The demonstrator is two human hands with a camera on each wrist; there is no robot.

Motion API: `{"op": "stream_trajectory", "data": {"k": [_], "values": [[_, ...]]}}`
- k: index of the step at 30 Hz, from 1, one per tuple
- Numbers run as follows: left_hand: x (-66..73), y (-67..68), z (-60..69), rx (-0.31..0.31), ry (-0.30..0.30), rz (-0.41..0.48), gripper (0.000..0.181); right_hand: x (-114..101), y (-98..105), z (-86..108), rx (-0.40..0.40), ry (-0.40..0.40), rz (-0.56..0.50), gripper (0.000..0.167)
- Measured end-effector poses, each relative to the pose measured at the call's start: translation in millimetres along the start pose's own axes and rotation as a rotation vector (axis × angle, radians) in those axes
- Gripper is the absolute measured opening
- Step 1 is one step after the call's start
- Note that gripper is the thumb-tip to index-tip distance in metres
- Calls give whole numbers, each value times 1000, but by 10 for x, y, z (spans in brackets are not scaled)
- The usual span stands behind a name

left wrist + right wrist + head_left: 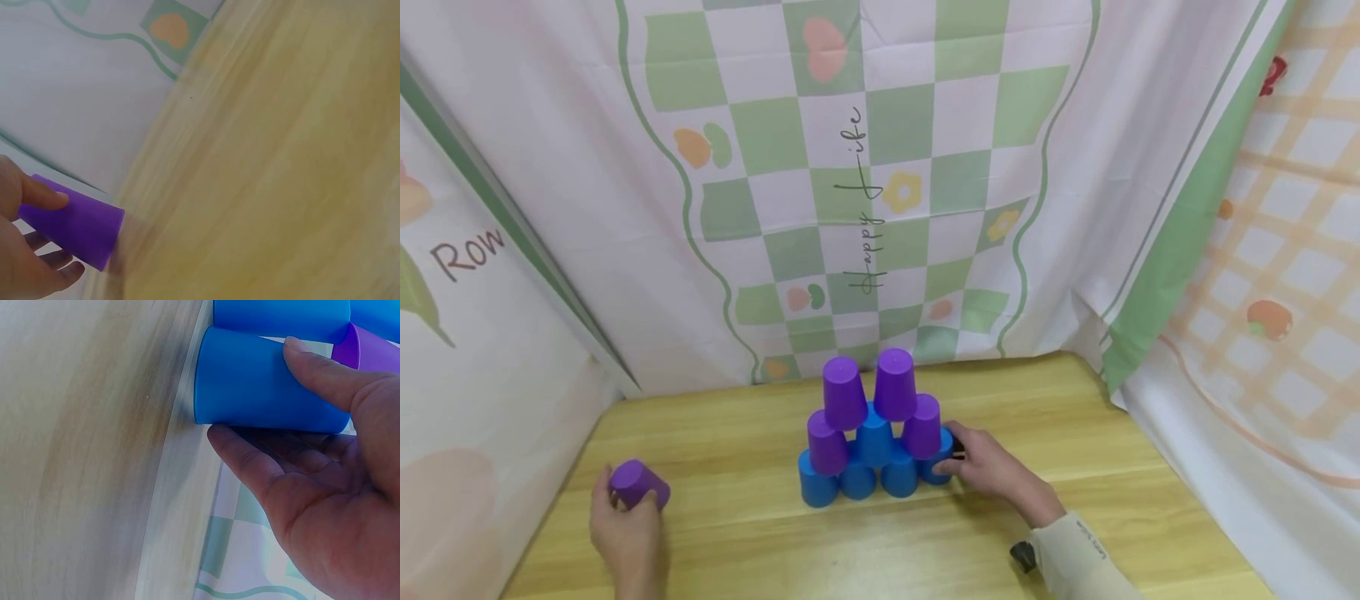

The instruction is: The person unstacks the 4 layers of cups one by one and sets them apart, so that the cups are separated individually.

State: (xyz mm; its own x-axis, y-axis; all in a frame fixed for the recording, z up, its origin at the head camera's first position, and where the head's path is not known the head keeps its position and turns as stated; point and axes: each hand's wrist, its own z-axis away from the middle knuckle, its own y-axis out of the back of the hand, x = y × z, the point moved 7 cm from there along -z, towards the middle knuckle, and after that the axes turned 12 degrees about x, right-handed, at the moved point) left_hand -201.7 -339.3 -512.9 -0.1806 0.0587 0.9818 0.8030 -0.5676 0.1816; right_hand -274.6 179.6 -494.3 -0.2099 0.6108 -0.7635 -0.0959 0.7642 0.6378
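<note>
My left hand [627,533] grips a tilted purple cup [640,485] at the table's left; in the left wrist view thumb and fingers lie round that purple cup [78,224]. Mid-table stands a pyramid of upside-down cups: several blue ones at the bottom, a blue cup [875,435] between two purple ones above, and two purple cups, left [844,395] and right [895,386], side by side on top. My right hand [996,471] holds the rightmost bottom blue cup [936,461]. In the right wrist view the thumb lies on this blue cup [262,384], fingers along its opposite side.
The wooden table [737,533] meets a green-and-white checked curtain [898,125] behind the pyramid. Patterned cloths hang at the left [482,350] and right [1285,250]. A small black object [1022,556] is beside the right sleeve.
</note>
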Motion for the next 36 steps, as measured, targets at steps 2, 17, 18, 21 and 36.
{"op": "stream_trajectory", "data": {"k": [2, 17, 18, 21, 36], "values": [[18, 3, 15, -2, -2, 6, 89, 4, 0, 5, 1, -2, 0, 47], [342, 77, 149, 107, -134, 37, 74, 8, -2, 10, 9, -10, 15, 45], [357, 78, 157, 111, -139, 38, 73, 7, -2, 11, 9, -13, 16, 45], [398, 73, 173, 114, -149, 35, 69, -1, 2, 14, 10, -24, 19, 45], [844, 87, 433, 239, -383, 51, 59, -12, 3, 17, -1, -27, 9, 48]]}}
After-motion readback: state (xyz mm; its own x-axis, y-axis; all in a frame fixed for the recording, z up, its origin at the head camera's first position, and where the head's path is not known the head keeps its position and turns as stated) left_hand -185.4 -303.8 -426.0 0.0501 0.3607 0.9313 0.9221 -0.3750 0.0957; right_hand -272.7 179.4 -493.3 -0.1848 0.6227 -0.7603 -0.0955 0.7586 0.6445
